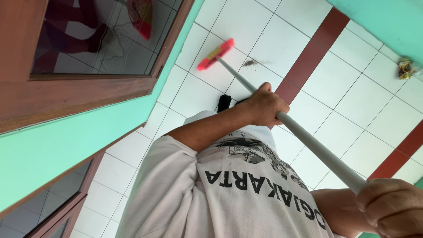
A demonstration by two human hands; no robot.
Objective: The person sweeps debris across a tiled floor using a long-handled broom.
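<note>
far left, a brown wooden door (79,94) with a glass pane (101,39), and in the glass a reflection of a figure in dark red and something pink. beside it runs the mint green wall (66,145), slanting across the view, with a second brown frame (66,211) low in the corner.

now the floor (246,26), white tiles with dark red stripes (308,57) cutting through. your broom's red head (215,54) sits on a white tile, bristles down, a bit blurred. just right of it, a small dark patch of dirt (250,63) lies on the tile, close to the head but apart from it.

the grey handle (308,139) runs from that head slanting down to the right edge. one hand (263,105) is wrapped tight round the handle partway along, fingers curled fully over it, knuckles up, its bare forearm reaching out from your white shirt (229,194) with its black print. by the way the arms lie, that reads as your right hand. under it, a dark shoe tip (224,102) pokes out on the tile.

over at the lower right corner, your left hand (390,207) is clenched round the handle's top end, fist closed, fingers folded in.

upper right, more green wall (379,22), and at its foot a small tan object (405,69), too small to make out.
</note>
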